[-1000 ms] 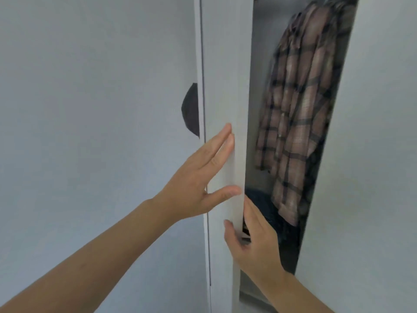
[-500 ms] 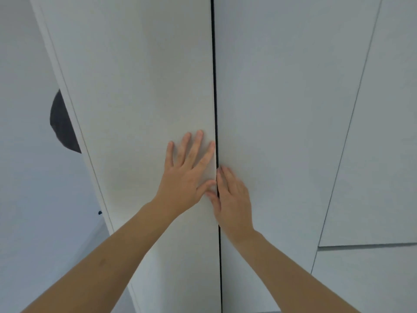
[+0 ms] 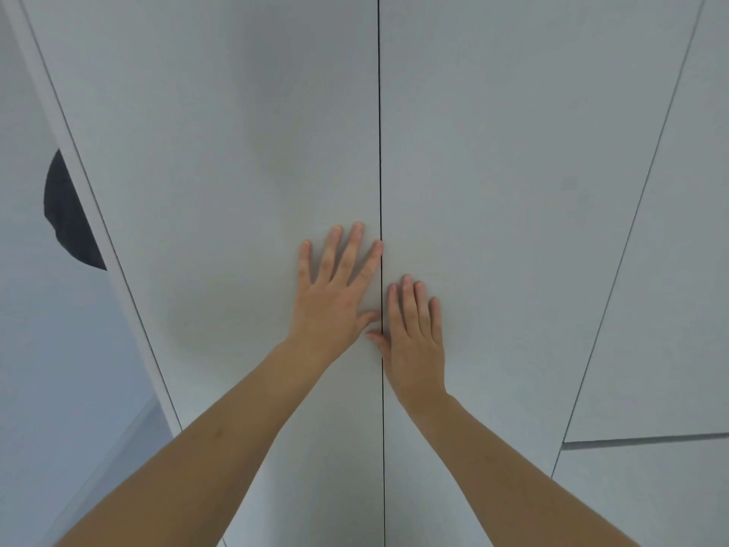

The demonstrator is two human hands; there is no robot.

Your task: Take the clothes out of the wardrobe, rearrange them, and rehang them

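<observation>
Against the shut, flat white wardrobe doors (image 3: 236, 152), left hand (image 3: 335, 294) and right hand (image 3: 414, 333) press flat-fingered beside the seam; clothes are hidden, so press evenly near the edges.

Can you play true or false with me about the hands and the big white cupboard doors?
1. Both hands lie flat on the doors. True: the left hand rests on the left door and the right hand on the right door, fingers straight.
2. The doors stand wide open. False: they meet at a thin dark seam.
3. A checked shirt hangs in view. False: no clothes show now.
4. The right hand sits higher than the left. False: the left hand reaches higher.
5. A dark rounded shape shows beyond the left door's outer edge. True.
</observation>
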